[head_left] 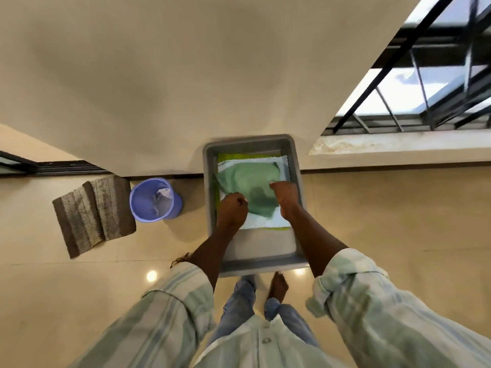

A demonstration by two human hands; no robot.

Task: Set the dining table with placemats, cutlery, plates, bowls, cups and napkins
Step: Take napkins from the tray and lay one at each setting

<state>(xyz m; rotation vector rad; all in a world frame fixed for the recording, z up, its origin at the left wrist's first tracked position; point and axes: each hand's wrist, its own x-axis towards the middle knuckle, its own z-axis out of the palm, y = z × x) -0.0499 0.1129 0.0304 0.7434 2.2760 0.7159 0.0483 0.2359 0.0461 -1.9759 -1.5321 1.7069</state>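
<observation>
**Both hands down in the grey tub, on the green cloth**

Head view, looking straight down: a grey tub point(253, 144) sits on the floor against the foot of the wall, and both arms reach into it. Inside lies a stack of cloths: a yellow-green cloth point(239, 156) at the bottom showing along the far edge, a white cloth point(265, 221) over it, and a rumpled green cloth point(247, 181) on top, filling the far half of the tub.

The left hand point(232, 212) is at the left edge of the green cloth, fingers curled in a grip that pinches the fabric there. The right hand point(286, 195) is at the cloth's right edge near the tub's right wall, fingers bent down into the fabric; whether that grip has truly closed on the cloth, I cannot tell. So the green cloth stretches between the two hands, most of it lying beyond the knuckles toward the far wall of the tub.

On the floor to the left, a purple bin point(154, 200) stands by the wall, and further left lies a brown mat point(93, 213).
</observation>
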